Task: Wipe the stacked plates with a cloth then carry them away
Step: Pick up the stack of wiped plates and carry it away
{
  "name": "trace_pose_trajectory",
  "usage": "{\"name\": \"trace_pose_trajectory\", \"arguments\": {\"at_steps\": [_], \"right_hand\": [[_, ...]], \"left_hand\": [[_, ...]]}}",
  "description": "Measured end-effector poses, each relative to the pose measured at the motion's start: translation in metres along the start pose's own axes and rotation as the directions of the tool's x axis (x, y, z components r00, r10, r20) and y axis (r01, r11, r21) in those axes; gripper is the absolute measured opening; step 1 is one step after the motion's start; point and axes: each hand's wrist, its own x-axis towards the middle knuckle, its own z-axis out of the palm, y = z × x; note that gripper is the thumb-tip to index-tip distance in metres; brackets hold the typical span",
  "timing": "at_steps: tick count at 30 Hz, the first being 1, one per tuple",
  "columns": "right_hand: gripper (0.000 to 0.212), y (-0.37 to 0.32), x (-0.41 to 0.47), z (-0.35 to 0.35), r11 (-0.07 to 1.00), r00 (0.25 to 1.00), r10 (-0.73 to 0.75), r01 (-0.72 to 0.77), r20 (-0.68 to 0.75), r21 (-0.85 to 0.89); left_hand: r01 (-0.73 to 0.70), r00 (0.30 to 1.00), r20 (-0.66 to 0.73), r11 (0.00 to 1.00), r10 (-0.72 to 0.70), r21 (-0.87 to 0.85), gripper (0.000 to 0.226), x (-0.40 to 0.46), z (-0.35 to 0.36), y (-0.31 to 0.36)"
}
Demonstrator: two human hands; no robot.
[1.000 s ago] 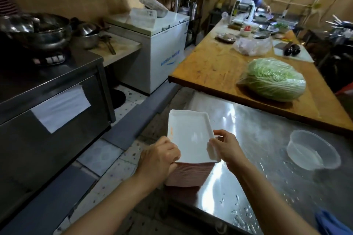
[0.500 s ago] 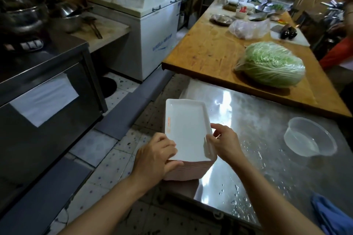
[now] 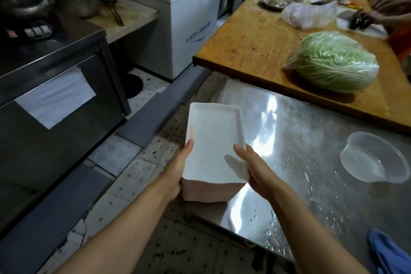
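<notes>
A tall stack of white rectangular plates (image 3: 213, 140) with pinkish edges sits at the near left corner of a wet steel table (image 3: 311, 140), partly overhanging the edge. My left hand (image 3: 178, 171) grips the stack's left side, thumb on the top plate's rim. My right hand (image 3: 251, 167) grips the right side, thumb lying on the top plate. The fingers of both hands are hidden behind or under the stack. I cannot tell whether the stack is off the table. A blue cloth (image 3: 387, 253) lies at the table's near right corner.
A clear plastic bowl (image 3: 373, 158) stands on the steel table to the right. Beyond it, a wooden table (image 3: 244, 35) holds a wrapped cabbage (image 3: 331, 60), bags and dishes. A steel cabinet (image 3: 55, 95) and white freezer (image 3: 178, 29) line the left aisle. Another person's hand (image 3: 387, 11) works far right.
Both my hands have shifted from the stack's near top edge down to its left and right sides. The view has tilted downward and moved closer to the tables.
</notes>
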Motion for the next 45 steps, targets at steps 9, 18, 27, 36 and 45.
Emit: {"name": "trace_pose_trajectory", "arguments": {"at_steps": [9,18,27,36,45], "right_hand": [[0.048,0.004,0.005,0.005,0.985,0.998,0.052,-0.054,0.022,0.163],[0.042,0.010,0.005,0.010,0.977,1.000,-0.021,0.021,-0.003,0.213],[0.038,0.005,0.009,0.009,0.973,0.998,0.024,-0.012,-0.049,0.229],[0.051,-0.006,-0.011,0.031,0.972,0.999,0.021,-0.012,-0.034,0.236],[0.054,0.016,-0.027,0.059,0.968,0.996,-0.035,0.054,-0.082,0.244]], "left_hand": [[-0.033,0.998,0.052,0.997,0.037,-0.070,0.037,-0.004,-0.002,0.003],[-0.139,0.987,0.063,0.982,0.148,-0.127,0.037,0.002,0.000,-0.006],[-0.138,0.984,0.090,0.982,0.151,-0.132,0.035,0.004,-0.004,-0.004],[-0.091,0.986,0.127,0.988,0.107,-0.125,0.034,-0.017,-0.016,0.012],[-0.058,0.985,0.163,0.997,0.064,-0.044,0.031,-0.033,-0.039,0.011]]}}
